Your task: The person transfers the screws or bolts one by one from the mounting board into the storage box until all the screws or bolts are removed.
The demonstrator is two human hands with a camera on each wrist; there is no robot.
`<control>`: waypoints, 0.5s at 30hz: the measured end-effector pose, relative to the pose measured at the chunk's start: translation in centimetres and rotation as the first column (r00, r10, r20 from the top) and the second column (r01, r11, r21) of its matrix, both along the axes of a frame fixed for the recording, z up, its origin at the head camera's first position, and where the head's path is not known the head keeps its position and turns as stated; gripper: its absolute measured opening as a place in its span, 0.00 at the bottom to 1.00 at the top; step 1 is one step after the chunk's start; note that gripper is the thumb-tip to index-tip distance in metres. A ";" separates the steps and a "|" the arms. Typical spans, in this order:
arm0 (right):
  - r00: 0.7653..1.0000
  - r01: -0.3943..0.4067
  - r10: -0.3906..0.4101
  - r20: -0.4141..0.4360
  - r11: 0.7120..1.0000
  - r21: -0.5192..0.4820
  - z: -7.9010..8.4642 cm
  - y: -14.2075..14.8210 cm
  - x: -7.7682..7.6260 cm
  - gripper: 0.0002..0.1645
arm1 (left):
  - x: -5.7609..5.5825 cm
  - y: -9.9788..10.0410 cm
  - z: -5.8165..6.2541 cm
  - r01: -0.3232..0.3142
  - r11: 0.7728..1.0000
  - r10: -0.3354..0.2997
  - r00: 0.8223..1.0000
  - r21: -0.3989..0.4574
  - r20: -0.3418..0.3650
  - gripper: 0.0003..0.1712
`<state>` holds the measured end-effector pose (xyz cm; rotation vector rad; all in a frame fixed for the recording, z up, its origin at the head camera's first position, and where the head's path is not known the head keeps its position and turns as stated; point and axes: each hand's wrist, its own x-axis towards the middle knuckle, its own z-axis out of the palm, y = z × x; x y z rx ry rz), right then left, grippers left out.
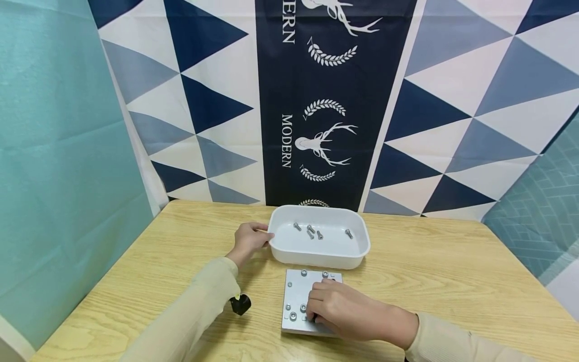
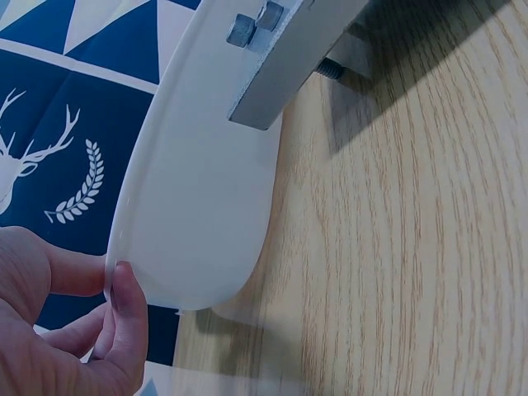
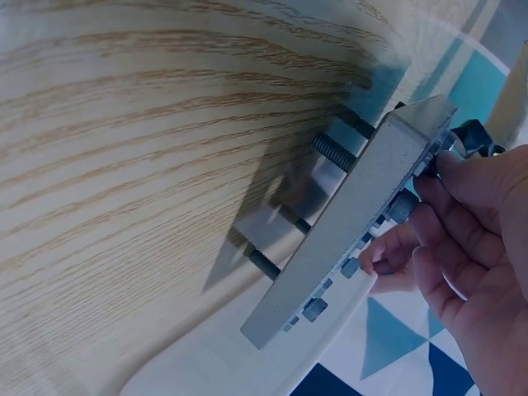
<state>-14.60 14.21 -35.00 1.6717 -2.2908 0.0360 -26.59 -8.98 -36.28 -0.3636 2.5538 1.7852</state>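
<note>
My left hand [image 1: 250, 240] pinches the left rim of a white plastic tray [image 1: 316, 257], thumb outermost in the left wrist view. Several socket-head bolts [image 1: 319, 235] lie inside that tray. Nearer to me, a silver metal plate [image 1: 294, 296] carries several bolts [image 1: 293, 315] set into holes, and their threaded shanks [image 3: 334, 153] stick out underneath. Over the plate's right side, my right hand [image 1: 336, 307] has its thumb and fingers curled round a dark bolt at the near edge. The fingers hide most of that bolt.
The light wooden table [image 1: 420, 271] runs out to both sides of the tray and plate. A patterned cloth [image 1: 217, 100] hangs close behind the tray. A black wrist camera [image 1: 240, 304] sticks out from the left sleeve.
</note>
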 end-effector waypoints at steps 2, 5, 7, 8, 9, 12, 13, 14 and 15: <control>1.000 -0.001 0.001 0.005 1.000 0.000 0.0 0.0 0.0 0.04 | 0.0 0.0 0.1 -0.001 1.000 0.001 1.000 0.002 0.001 0.16; 1.000 -0.001 0.001 0.014 1.000 -0.002 0.1 0.0 0.0 0.07 | 0.1 0.1 0.2 -0.001 1.000 0.001 1.000 0.000 -0.002 0.16; 1.000 -0.002 0.002 0.015 1.000 -0.004 0.1 0.0 0.1 0.07 | 0.1 0.1 0.2 -0.005 1.000 0.005 1.000 -0.001 0.000 0.16; 1.000 -0.003 0.003 0.014 1.000 -0.004 0.2 0.0 0.1 0.07 | 0.1 0.1 0.2 -0.005 1.000 0.005 1.000 -0.004 -0.002 0.16; 1.000 -0.003 0.003 0.014 1.000 -0.002 0.2 0.0 0.1 0.08 | 0.1 0.1 0.2 -0.004 1.000 0.004 1.000 -0.005 -0.003 0.16; 1.000 -0.008 0.008 0.015 1.000 0.004 0.3 -0.1 0.1 0.08 | 0.1 0.1 0.2 -0.008 1.000 0.008 1.000 0.000 -0.004 0.16; 1.000 -0.012 0.012 0.014 1.000 0.004 0.3 -0.1 0.1 0.08 | 0.1 0.1 0.1 -0.008 1.000 0.008 1.000 0.002 -0.006 0.16; 1.000 -0.015 0.015 0.016 1.000 0.003 0.4 -0.1 0.1 0.08 | 0.2 0.1 0.1 -0.009 1.000 0.009 1.000 0.004 -0.006 0.16; 1.000 -0.019 0.019 0.015 1.000 0.001 0.4 -0.1 0.1 0.08 | 0.2 0.1 0.1 -0.009 1.000 0.009 1.000 0.006 -0.007 0.16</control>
